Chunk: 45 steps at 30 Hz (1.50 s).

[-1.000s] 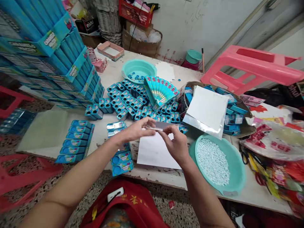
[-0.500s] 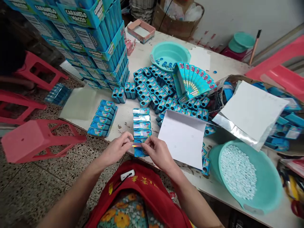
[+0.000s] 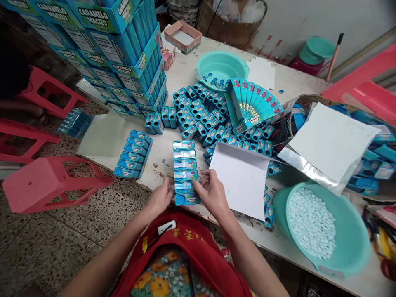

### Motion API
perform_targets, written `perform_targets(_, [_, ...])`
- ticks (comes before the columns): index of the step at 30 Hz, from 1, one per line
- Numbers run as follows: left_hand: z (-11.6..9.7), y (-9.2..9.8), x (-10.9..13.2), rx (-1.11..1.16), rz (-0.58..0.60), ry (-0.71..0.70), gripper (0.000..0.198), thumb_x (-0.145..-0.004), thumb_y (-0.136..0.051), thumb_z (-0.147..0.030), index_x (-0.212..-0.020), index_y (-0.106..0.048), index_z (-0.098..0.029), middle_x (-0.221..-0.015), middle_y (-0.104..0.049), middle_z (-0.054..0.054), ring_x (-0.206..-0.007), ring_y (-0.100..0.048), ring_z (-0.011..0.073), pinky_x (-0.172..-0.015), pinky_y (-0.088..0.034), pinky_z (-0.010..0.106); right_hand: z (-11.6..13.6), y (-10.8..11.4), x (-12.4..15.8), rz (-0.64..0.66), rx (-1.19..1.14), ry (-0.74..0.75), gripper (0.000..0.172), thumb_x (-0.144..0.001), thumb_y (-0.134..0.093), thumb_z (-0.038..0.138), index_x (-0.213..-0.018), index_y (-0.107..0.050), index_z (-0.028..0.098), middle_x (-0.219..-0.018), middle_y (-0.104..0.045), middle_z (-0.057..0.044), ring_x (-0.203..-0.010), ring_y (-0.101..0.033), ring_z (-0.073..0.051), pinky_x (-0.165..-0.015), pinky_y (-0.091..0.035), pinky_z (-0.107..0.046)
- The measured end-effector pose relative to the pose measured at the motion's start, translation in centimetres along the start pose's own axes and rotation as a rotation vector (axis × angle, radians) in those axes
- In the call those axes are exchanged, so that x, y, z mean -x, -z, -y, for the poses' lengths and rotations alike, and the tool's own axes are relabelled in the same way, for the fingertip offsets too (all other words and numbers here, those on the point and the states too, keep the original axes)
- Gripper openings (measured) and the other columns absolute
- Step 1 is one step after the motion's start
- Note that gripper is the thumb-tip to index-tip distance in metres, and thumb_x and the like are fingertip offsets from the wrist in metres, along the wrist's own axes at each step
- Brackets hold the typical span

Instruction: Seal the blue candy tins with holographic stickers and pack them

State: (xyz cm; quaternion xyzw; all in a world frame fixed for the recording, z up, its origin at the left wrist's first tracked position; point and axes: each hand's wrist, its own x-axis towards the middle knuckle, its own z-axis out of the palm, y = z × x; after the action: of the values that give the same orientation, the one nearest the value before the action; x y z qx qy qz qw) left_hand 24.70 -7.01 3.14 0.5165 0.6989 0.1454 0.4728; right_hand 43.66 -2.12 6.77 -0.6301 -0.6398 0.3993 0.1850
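Observation:
A column of several blue tins point(image 3: 185, 164) lies near the table's front edge, and clear glossy strips cover some of the upper ones. The lowest tin point(image 3: 187, 199) shows its printed face and a round recess. My left hand point(image 3: 162, 194) is beside the column's left side, its fingers curled together; whether they hold anything is hidden. On the right, my right hand point(image 3: 212, 191) has its thumb at the edge of a lower tin, with the fingers apart and nothing visible between them. A second row of tins point(image 3: 133, 154) stands to the left.
Stacked display boxes point(image 3: 123, 53) rise at the back left. Many upright tins point(image 3: 198, 109) stand behind the column. A white sheet point(image 3: 239, 179) lies to the right, near a teal tub point(image 3: 349, 231) of pale candies. Behind is a teal basin point(image 3: 221, 62). Red stools point(image 3: 40, 183) stand at left.
Both hands have moved apart from over the lower tins to the column's sides. The small shiny strip between the fingers is no longer there, and the lowest tins are more exposed.

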Motion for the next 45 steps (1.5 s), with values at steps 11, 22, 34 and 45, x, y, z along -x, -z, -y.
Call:
perform_targets(11, [-4.3, 0.8, 3.0, -0.865, 0.249, 0.046, 0.031, -0.088, -0.034, -0.021, -0.106, -0.059, -0.017, -0.098, -0.067, 0.012, -0.090, -0.064, 0.0251, -0.070, -0.047, 0.031, -1.4, 0.2, -0.3, 0.087, -0.140, 0.072, 0.018, -0.082, -0.055, 0.030, -0.097, -0.049, 0.022, -0.077, -0.055, 0.003, -0.063, -0.053, -0.013, -0.060, -0.042, -0.026])
perform_targets(22, [-19.9, 2.5, -11.1, -0.629, -0.117, -0.525, 0.035, -0.089, -0.041, -0.037, -0.117, -0.056, -0.024, -0.114, -0.061, 0.006, -0.107, -0.055, 0.0236, -0.088, -0.043, 0.033, -10.8, 10.6, -13.3, -0.385, 0.454, 0.054, 0.049, -0.082, -0.062, 0.037, -0.125, -0.049, 0.017, -0.128, -0.049, -0.017, -0.116, -0.042, -0.031, -0.092, -0.036, -0.045])
perform_targets(34, [-19.7, -5.6, -23.4, -0.918, 0.187, -0.290, 0.034, -0.078, -0.056, -0.030, -0.111, -0.057, -0.021, -0.107, -0.066, 0.009, -0.101, -0.060, 0.0233, -0.080, -0.045, 0.029, -16.5, 6.1, -12.9, -0.405, 0.442, 0.140, 0.060, -0.083, -0.056, 0.048, -0.134, -0.042, 0.019, -0.141, -0.040, -0.012, -0.133, -0.026, -0.028, -0.106, -0.019, -0.044])
perform_targets(45, [-19.1, -6.5, -23.3, -0.844, 0.124, -0.316, 0.043, -0.064, -0.072, -0.028, -0.104, -0.059, -0.017, -0.119, -0.058, 0.014, -0.107, -0.057, 0.0277, -0.085, -0.045, 0.034, -16.7, 6.5, -13.7, -0.405, 0.405, 0.200, 0.056, -0.076, -0.062, 0.050, -0.126, -0.051, 0.026, -0.122, -0.050, -0.009, -0.116, -0.039, -0.029, -0.098, -0.029, -0.045])
